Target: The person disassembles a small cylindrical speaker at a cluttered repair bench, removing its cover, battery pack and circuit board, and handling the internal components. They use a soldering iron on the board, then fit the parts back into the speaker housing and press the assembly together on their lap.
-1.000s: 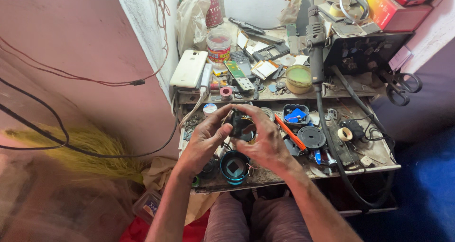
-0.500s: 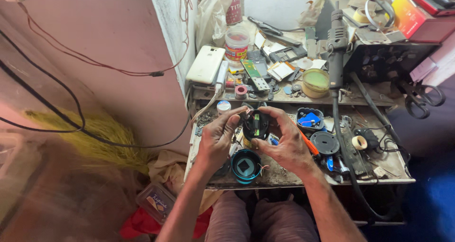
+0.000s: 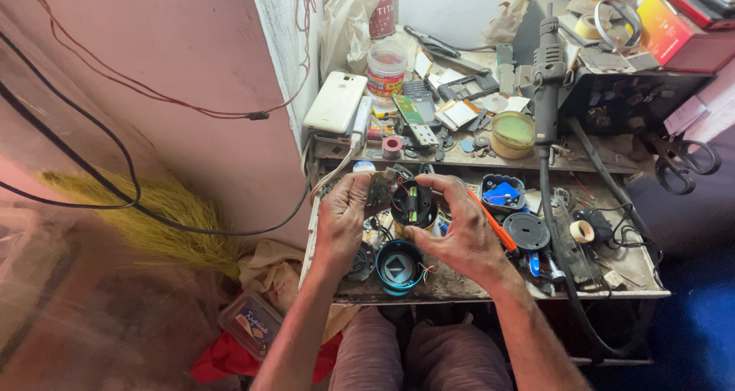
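While our left hand [image 3: 343, 216] and right hand [image 3: 459, 234] meet above the tabletop [image 3: 490, 284], both clamp a grip on one round black electronic part [image 3: 412, 206] with wires and a small circuit board showing inside, held in the air between the fingertips. Just below it a blue-rimmed round housing [image 3: 399, 267] stands on the tabletop. To the right lie an orange-handled tool [image 3: 490, 221], a black disc [image 3: 527, 231] and a blue-lined black case [image 3: 502, 193]. Farther back sit a white phone [image 3: 335, 103], a yellow-green round tin [image 3: 512, 133] and a grey hot-air handpiece [image 3: 546, 77].
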